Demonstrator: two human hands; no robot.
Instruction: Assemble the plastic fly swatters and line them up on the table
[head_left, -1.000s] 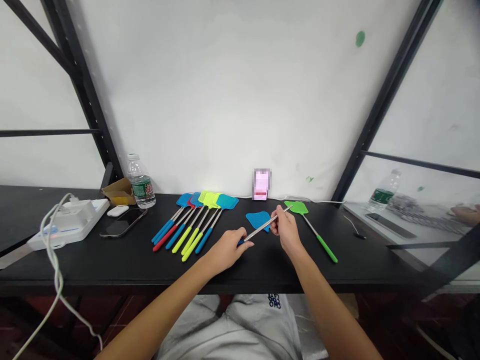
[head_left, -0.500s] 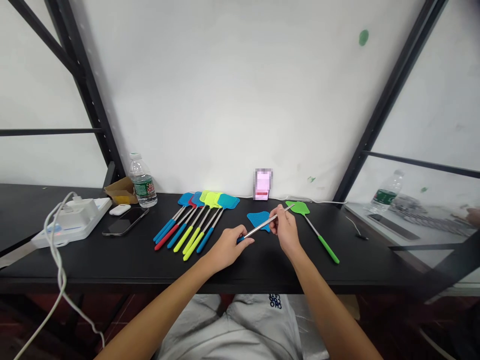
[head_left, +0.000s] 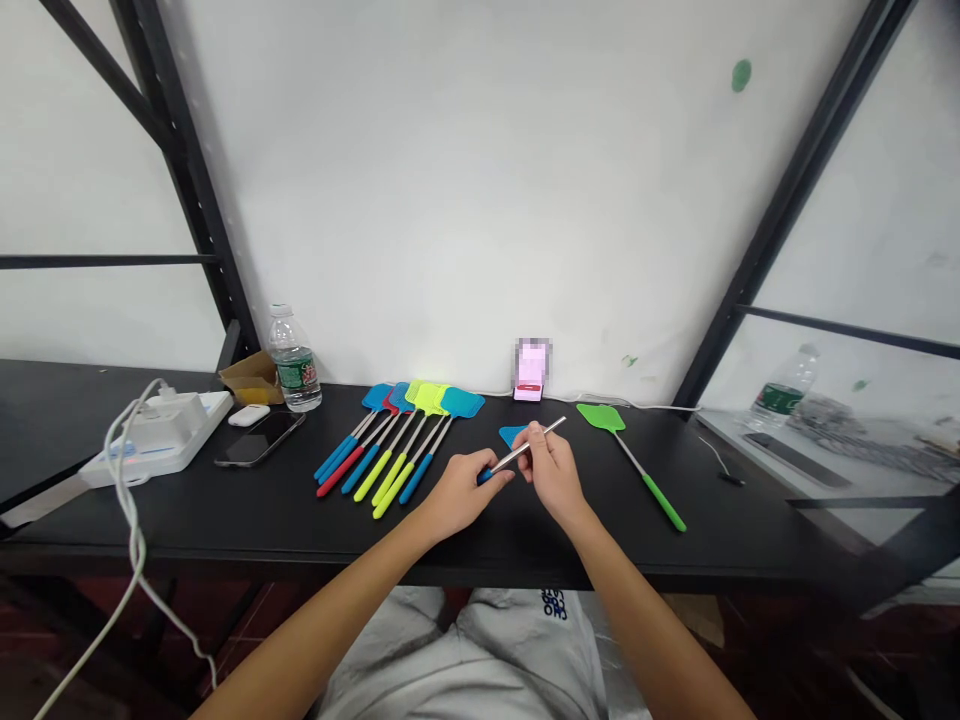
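Observation:
My left hand (head_left: 459, 492) is closed round the blue grip end of a swatter handle, whose silver rod (head_left: 544, 436) slants up to the right. My right hand (head_left: 551, 470) pinches that rod near its middle. A loose blue swatter head (head_left: 511, 435) lies flat on the black table (head_left: 225, 510) just behind my hands, partly hidden by them. A green swatter (head_left: 631, 460) lies to the right. A fanned row of several blue, red and yellow swatters (head_left: 397, 440) lies to the left.
A water bottle (head_left: 294, 360), a cardboard box (head_left: 251, 378), a phone (head_left: 259, 438), a small white case (head_left: 248, 414) and a white power strip (head_left: 154, 432) with cable sit at the left. A pink object (head_left: 531, 368) stands by the wall. Another bench at the right holds a bottle (head_left: 784, 385).
The silver rod has become shorter between my hands: my right hand slid down-left along it toward my left hand. The view shifted slightly left.

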